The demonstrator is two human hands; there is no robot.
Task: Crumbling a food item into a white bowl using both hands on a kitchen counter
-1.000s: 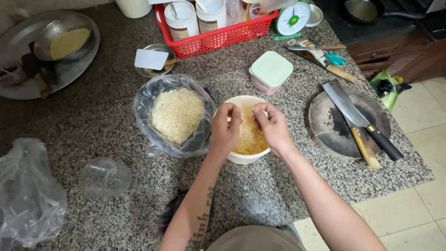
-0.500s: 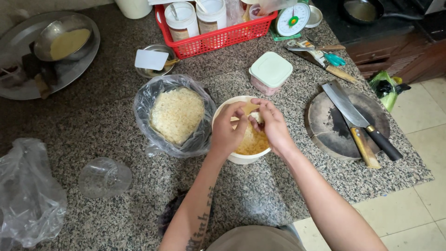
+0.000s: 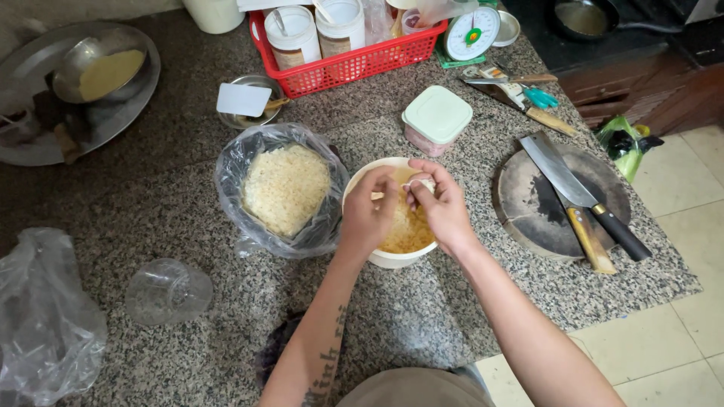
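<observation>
Both hands are over the white bowl (image 3: 381, 256) near the desk's front edge. The left hand (image 3: 368, 215) and right hand (image 3: 441, 207) pinch one small pale piece (image 3: 422, 183) between their fingers, above the yellow mix. A bag of crumbs (image 3: 285, 188) sits just beside the bowl.

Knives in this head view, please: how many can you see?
3. A broad steel cleaver and a wooden-handled knife lie on the round dark chopping board; a third knife lies beside the white weighing scale. Others may be hidden.
</observation>
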